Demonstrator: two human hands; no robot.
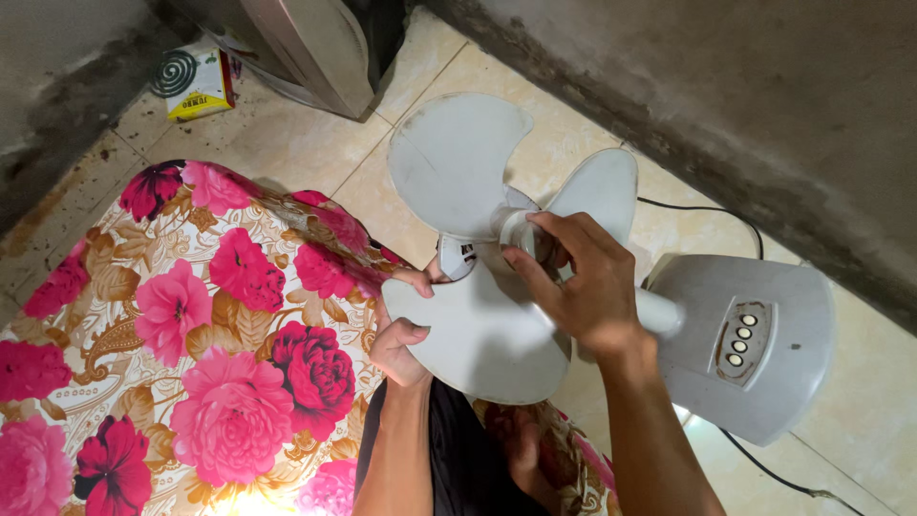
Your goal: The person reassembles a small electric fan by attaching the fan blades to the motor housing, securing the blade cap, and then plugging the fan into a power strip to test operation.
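A: Fan [611, 287] lying tipped over tiled floor [287, 143], beside flowered cloth [191, 325]. Base [755, 344] off to right, cord [707, 208] behind.

B: Hands?

A: Right hand [583, 282] clamped on hub [521, 229] at centre of blades [458, 162]. Left hand [401, 334] gripping edge of lowest blade, thumb on top.

B: Elsewhere?

A: Yellow box [196, 81] near wall.

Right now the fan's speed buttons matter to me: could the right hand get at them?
Probably yes: the right hand sits at the blade hub, and nothing lies between it and the buttons on the base.
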